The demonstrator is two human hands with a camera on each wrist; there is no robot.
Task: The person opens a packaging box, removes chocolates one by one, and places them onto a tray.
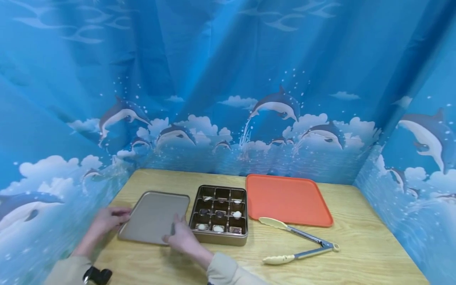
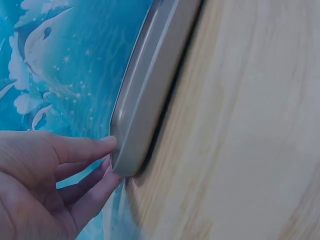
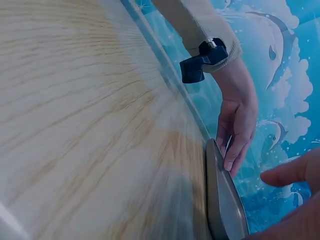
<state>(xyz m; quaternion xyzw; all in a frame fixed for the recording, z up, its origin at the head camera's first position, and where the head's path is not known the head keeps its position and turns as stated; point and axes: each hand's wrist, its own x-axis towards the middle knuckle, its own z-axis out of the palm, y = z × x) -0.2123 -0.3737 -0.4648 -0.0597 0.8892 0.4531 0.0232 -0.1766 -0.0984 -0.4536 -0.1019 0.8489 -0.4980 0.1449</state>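
Note:
A flat grey-brown lid (image 1: 155,217) with rounded corners lies on the table at the left. My left hand (image 1: 109,220) is at its left side. In the left wrist view, thumb and fingers of that hand (image 2: 60,180) pinch the lid's rim (image 2: 137,115) near a corner. My right hand (image 1: 182,236) is over the lid's right edge with its fingers spread. In the right wrist view, a finger of the right hand (image 3: 295,200) stands apart from the lid (image 3: 222,195). Right of the lid stands a brown divided box (image 1: 222,238) holding small white and dark pieces.
An orange tray (image 1: 286,200) lies right of the box. Open tongs (image 1: 310,236) with cream tips lie in front of that tray, one tip at its edge. A blue dolphin-print curtain (image 1: 213,87) closes off the back and sides of the wooden table (image 1: 356,245).

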